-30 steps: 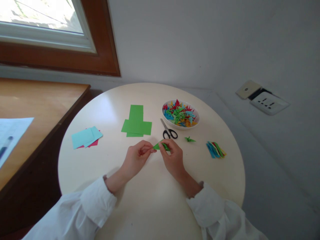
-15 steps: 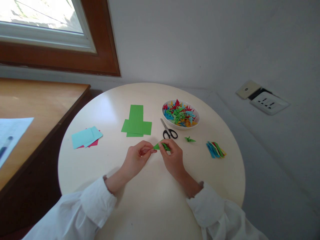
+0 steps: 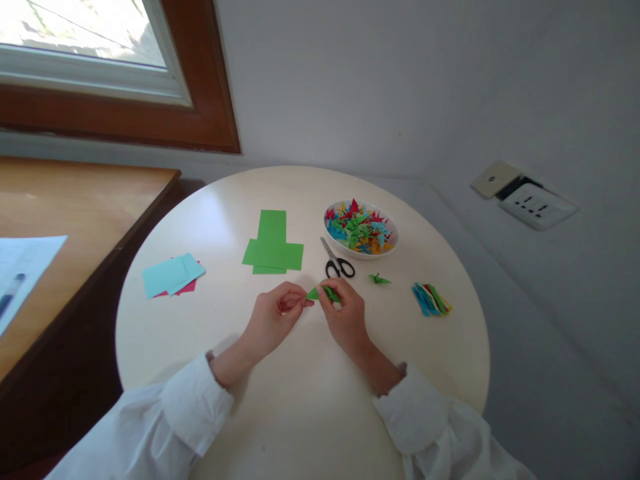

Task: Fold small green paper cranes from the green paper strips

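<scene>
Between my hands, over the middle of the round table, is a small folded green paper (image 3: 313, 293). My left hand (image 3: 274, 316) pinches its left tip with thumb and forefinger. The paper's right part is gripped by my right hand (image 3: 345, 316), whose fingers hide some of the folds. Just beyond my right hand lie scissors (image 3: 340, 265) with black handles, blades pointing away. A finished green paper crane (image 3: 380, 279) rests to the right of that hand. Flat green paper sheets (image 3: 273, 243) overlap beyond my left hand.
A white oval bowl (image 3: 350, 253) heaped with coloured paper cranes stands at the back. Light blue paper (image 3: 167, 272) over red sheets lies at the left. Coloured paper strips (image 3: 431, 300) lie at the right. A wooden desk (image 3: 90, 193) adjoins the round white table (image 3: 295, 413).
</scene>
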{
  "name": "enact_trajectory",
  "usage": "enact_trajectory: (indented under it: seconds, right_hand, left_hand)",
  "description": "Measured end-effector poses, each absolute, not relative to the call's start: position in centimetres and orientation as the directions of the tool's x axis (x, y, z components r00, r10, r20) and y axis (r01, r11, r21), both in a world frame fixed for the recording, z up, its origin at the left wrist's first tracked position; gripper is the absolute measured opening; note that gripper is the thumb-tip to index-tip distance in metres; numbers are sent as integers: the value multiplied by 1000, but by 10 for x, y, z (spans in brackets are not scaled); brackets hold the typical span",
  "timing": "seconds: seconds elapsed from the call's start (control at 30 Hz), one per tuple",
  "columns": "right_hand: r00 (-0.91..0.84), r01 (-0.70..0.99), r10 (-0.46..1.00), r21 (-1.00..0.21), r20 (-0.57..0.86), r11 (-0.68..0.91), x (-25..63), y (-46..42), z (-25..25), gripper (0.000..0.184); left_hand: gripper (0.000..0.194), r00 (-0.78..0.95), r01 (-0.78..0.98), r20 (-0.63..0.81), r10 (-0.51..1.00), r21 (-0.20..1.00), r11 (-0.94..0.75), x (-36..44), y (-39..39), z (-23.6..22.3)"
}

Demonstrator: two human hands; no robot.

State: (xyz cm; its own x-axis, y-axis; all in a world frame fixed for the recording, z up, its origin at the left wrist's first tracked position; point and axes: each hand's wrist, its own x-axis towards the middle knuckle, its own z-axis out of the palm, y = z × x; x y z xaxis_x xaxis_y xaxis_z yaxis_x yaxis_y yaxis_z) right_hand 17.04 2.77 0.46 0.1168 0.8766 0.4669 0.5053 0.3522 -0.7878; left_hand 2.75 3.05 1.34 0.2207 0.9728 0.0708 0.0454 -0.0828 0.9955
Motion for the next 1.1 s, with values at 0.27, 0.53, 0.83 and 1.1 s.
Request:
enact_trajectory:
  seconds: [0.27,0.53,0.83,1.1]
  right_hand:
    - [112,510,874,-783,472,357,171,29,4,7]
    - [107,500,879,-790,464,356,171,28,4,7]
    - [37,466,871,-779,490,419,167,23,5,7]
    - [27,470,872,-776,489,421,167,24,6,7]
  left_hand:
    - [9,219,65,65,974,995,-81,28,29,15]
    - [10,218,76,69,974,993,-88,27,28,15]
    - [19,226,-33,35,973,999,-28,31,31,14]
    - [23,215,-62,2,977,998,12,31,31,15]
